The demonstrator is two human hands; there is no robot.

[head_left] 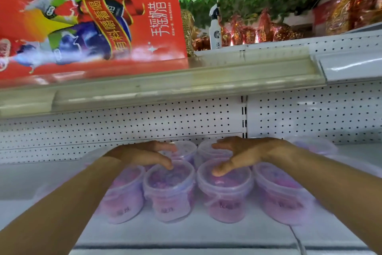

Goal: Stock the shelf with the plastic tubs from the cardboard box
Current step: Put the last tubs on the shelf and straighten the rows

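Note:
Several clear plastic tubs with purple-pink contents stand in two rows on the white shelf [186, 232]. My left hand [144, 154] lies flat over the lids, its thumb on the front tub left of centre [168, 190] and its fingers reaching a back tub [185, 151]. My right hand [241, 154] rests the same way, thumb on the front tub right of centre [225, 190], fingers over another back tub [206, 149]. Both hands have straight, spread fingers and grip nothing. Two more front tubs [124, 196] [281, 192] flank them. The cardboard box is out of view.
A white pegboard back wall [144, 124] closes the shelf behind the tubs. The upper shelf [165, 83] carries a big red printed carton [88, 25], a white spray bottle [215, 27] and red-gold wrapped packs [268, 33]. Bare shelf surface lies to the left [41, 178] and right.

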